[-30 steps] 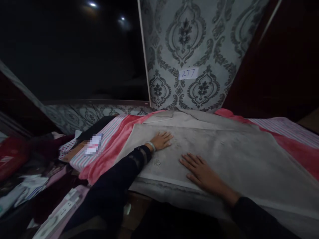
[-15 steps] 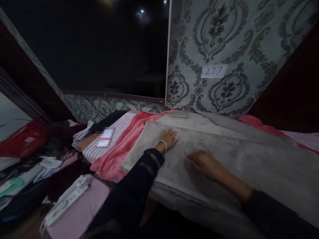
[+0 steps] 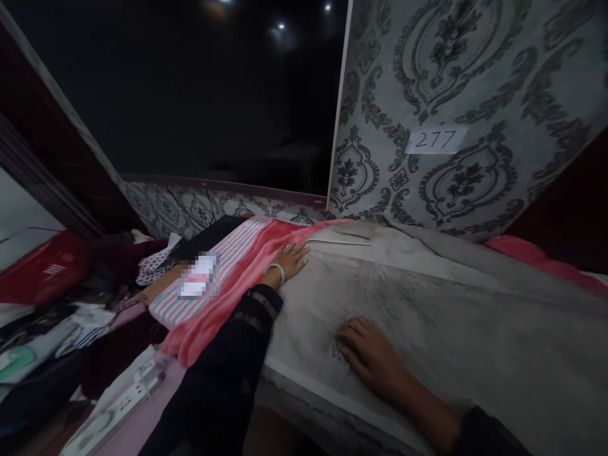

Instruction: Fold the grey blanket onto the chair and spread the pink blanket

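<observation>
A grey, suede-like garment (image 3: 427, 323) lies spread out in front of me, with a slit like a pocket opening near its far left corner. My left hand (image 3: 291, 259) rests flat on its left edge, fingers stretched out, a bracelet at the wrist. Under that edge is a pink fleecy cloth (image 3: 247, 278). Lower on the garment, my right hand (image 3: 365, 351) lies palm down with loosely bent fingers. It partly covers a small light decoration (image 3: 338, 351) on the fabric. Neither hand visibly grips anything.
A striped cloth (image 3: 218, 266) with a blurred phone-like object sits left of the pink cloth. A white power strip (image 3: 116, 408) is at lower left. Piled clothes and a red bag (image 3: 47, 266) lie farther left. A large dark screen (image 3: 213, 95) hangs behind.
My left hand has slid left to the garment's edge. My right hand has moved nearer to me, onto the small decoration. The garment's left edge no longer spreads as far over the pink cloth.
</observation>
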The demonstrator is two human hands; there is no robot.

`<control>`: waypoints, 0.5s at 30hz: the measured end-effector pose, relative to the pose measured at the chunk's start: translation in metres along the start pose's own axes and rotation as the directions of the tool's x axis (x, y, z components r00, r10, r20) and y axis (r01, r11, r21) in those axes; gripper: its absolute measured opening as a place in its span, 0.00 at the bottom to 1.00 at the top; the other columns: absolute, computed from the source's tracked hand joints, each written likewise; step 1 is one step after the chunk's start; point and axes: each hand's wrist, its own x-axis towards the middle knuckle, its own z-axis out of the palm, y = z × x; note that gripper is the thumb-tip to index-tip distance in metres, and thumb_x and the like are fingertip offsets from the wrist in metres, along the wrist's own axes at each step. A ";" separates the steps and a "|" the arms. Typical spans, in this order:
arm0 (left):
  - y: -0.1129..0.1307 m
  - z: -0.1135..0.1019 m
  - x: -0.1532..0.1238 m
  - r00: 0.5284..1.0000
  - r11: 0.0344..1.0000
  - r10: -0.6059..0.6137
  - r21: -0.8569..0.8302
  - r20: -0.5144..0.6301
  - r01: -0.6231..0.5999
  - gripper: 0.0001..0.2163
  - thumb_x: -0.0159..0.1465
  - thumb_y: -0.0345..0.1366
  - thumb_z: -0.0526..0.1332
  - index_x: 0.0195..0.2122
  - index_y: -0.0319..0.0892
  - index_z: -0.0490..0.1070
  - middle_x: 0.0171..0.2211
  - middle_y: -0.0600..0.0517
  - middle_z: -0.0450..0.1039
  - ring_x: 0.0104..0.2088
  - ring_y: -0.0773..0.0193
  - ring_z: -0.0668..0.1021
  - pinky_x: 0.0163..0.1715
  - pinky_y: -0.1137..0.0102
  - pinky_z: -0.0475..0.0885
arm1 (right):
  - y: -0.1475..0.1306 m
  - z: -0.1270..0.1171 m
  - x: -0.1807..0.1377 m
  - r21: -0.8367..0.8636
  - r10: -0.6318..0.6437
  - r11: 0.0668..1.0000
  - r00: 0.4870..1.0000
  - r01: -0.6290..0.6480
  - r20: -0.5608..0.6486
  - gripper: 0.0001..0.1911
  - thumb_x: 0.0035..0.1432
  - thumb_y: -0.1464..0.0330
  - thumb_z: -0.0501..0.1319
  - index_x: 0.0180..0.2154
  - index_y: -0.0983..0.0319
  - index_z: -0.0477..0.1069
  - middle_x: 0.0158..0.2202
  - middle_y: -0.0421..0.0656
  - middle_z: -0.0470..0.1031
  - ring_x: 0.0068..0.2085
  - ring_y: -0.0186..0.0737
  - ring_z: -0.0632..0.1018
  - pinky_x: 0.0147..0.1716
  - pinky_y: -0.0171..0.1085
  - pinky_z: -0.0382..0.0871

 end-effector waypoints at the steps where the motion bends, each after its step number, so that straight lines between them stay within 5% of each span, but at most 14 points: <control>1: 0.000 0.000 0.001 1.000 1.000 -0.010 0.005 0.000 0.010 0.28 0.74 0.48 0.43 0.74 0.50 0.51 0.75 0.50 0.46 0.74 0.51 0.49 0.71 0.47 0.45 | 0.000 -0.001 0.001 0.002 0.004 1.000 1.000 -0.004 0.003 0.09 0.71 0.70 0.53 0.48 0.58 0.69 0.45 0.46 0.73 0.46 0.46 0.72 0.46 0.47 0.67; 5: 0.008 -0.009 0.001 0.994 0.993 -0.085 0.093 0.064 0.079 0.29 0.74 0.48 0.42 0.74 0.47 0.48 0.76 0.47 0.43 0.74 0.51 0.49 0.70 0.45 0.46 | -0.002 -0.002 0.006 -0.023 0.021 1.000 1.000 -0.021 0.007 0.08 0.70 0.71 0.54 0.46 0.59 0.69 0.45 0.47 0.73 0.46 0.46 0.71 0.46 0.47 0.66; 10: 0.046 -0.036 0.010 0.977 0.943 -0.206 0.276 0.049 0.185 0.29 0.72 0.48 0.47 0.71 0.43 0.58 0.74 0.38 0.50 0.72 0.41 0.55 0.66 0.37 0.51 | -0.004 -0.004 0.016 -0.094 0.013 0.995 1.000 -0.015 -0.021 0.06 0.66 0.70 0.59 0.45 0.60 0.72 0.44 0.46 0.74 0.46 0.44 0.72 0.47 0.44 0.67; 12: 0.082 -0.042 0.019 0.991 0.967 -0.126 0.229 0.042 0.113 0.29 0.72 0.48 0.46 0.71 0.42 0.56 0.74 0.39 0.47 0.73 0.44 0.54 0.66 0.40 0.53 | -0.004 -0.008 0.021 -0.112 0.009 0.994 1.000 -0.011 -0.023 0.07 0.65 0.70 0.62 0.45 0.60 0.74 0.45 0.45 0.75 0.47 0.43 0.73 0.49 0.42 0.67; 15: 0.154 -0.039 0.030 0.979 0.983 0.145 0.090 0.142 -0.158 0.29 0.73 0.47 0.44 0.74 0.45 0.50 0.75 0.44 0.46 0.74 0.51 0.53 0.68 0.46 0.53 | 0.001 -0.024 0.022 -0.093 -0.022 0.995 1.000 0.022 0.004 0.10 0.65 0.73 0.61 0.46 0.61 0.76 0.46 0.44 0.77 0.48 0.40 0.75 0.52 0.39 0.68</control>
